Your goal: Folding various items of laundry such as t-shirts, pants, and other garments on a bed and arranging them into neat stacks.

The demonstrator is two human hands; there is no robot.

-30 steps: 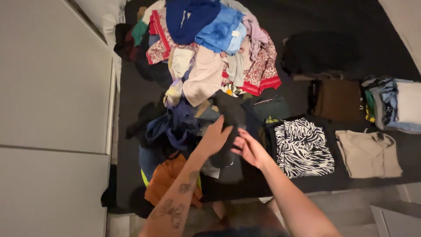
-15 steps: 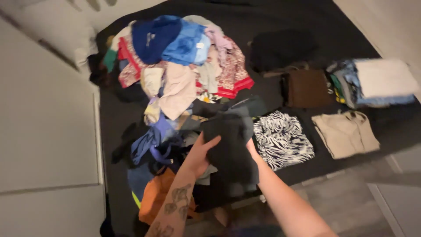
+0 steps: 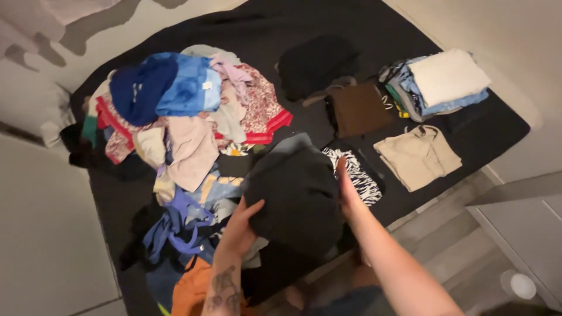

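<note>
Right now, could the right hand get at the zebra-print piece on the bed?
Probably yes. The right hand sits at the edge of the dark garment, right beside the zebra-print piece, with nothing between them. It would have to release the garment first.

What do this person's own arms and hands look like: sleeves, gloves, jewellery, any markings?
Both forearms are bare, with no sleeves in view, and no gloves. The left forearm carries dark tattoos below the left hand. The right hand and its forearm show no markings. No watch or rings are visible.

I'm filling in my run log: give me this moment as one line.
left hand: holds dark garment | right hand: holds same garment | beneath: zebra-print top, black bed cover | left of it: unsorted clothes pile
</note>
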